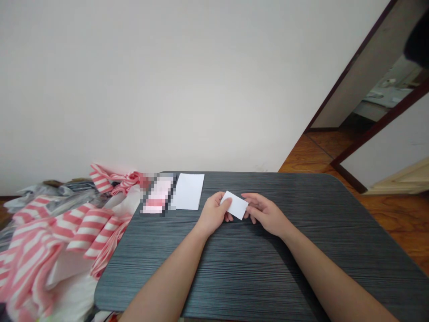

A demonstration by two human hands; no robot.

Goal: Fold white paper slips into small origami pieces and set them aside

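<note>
A small white paper card point(235, 205) is held above the middle of the dark grey wood-grain table point(241, 273). My left hand point(212, 214) pinches its left end, with the thumb lying on top. My right hand point(264, 214) grips the opposite end between its fingers. Farther back, a larger white paper sheet point(188, 191) lies flat on the table, a little beyond and to the left of my left hand. Just left of that sheet is a flat pink-and-white object point(158, 194), pixelated and impossible to identify.
A heap of red-and-white striped plastic bags point(67, 237) spills past the table's left edge, with grey wrappings behind it. A white wall point(167, 89) rises beyond the table. To the right, a wooden floor point(392, 214) runs toward a dark-framed doorway point(375, 94).
</note>
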